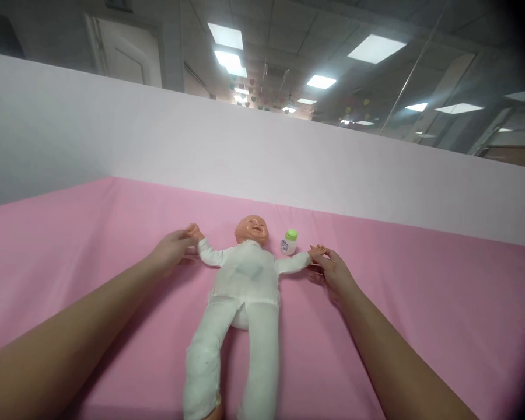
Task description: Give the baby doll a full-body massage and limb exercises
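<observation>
Pink sheet (pixel 332 350) under a doll (pixel 247 274), feet (pixel 213 413) mostly out of view

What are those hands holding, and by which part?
A doll, by both ends: the person's left hand holds one doll hand, the right hand the other doll hand.

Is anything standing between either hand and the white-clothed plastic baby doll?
Nothing visible: the left hand and right hand each hold one hand of the doll. The translucent bottle with a green cap sits beside the doll's head, not between.
</observation>
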`<state>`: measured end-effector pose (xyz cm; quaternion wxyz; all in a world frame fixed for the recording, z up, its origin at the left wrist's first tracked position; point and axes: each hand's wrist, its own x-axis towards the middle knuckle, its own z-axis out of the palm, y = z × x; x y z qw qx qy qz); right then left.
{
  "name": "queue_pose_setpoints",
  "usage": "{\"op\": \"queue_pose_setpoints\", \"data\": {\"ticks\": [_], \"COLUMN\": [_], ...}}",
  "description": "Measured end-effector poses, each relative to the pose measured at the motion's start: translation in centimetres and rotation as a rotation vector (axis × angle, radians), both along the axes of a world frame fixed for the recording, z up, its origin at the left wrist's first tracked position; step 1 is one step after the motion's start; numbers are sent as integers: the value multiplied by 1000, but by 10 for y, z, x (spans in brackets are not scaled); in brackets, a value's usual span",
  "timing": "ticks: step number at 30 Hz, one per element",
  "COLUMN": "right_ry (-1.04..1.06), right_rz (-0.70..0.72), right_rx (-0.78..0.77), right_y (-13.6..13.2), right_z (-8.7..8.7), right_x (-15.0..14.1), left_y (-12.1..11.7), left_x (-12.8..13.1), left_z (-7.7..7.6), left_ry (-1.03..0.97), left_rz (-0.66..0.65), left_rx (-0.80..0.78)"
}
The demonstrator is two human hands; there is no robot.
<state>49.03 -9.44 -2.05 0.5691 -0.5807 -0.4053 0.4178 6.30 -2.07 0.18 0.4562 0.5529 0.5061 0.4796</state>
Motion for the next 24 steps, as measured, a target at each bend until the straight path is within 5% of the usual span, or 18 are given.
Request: {"op": "queue_pose_setpoints", "data": {"ticks": [3, 6, 10, 14, 18, 24], "right_ry": [-152, -441, -772, -739, -635, -295], "right_rz": [71, 211, 516, 646, 552, 29], "right_rx": [298, 537, 621, 535, 439, 375], "right_y": [-12, -31, -46, -44, -38, -14], "right_z": [9, 17, 20, 17, 14, 9], "right_x": [-20, -45, -68, -71, -69, -50], "left_y": [-17, -38, -55, -55, -50, -33], "left_x": [11, 24, 35, 38, 40, 37], "left_z": [8, 14, 17, 14, 9, 2], "left_ry": [-28, 181, 490, 532, 558, 314], "left_rz": [-209, -383, -591, -692, -592, -214], "left_rx": [130, 283, 379, 389, 397, 322]}}
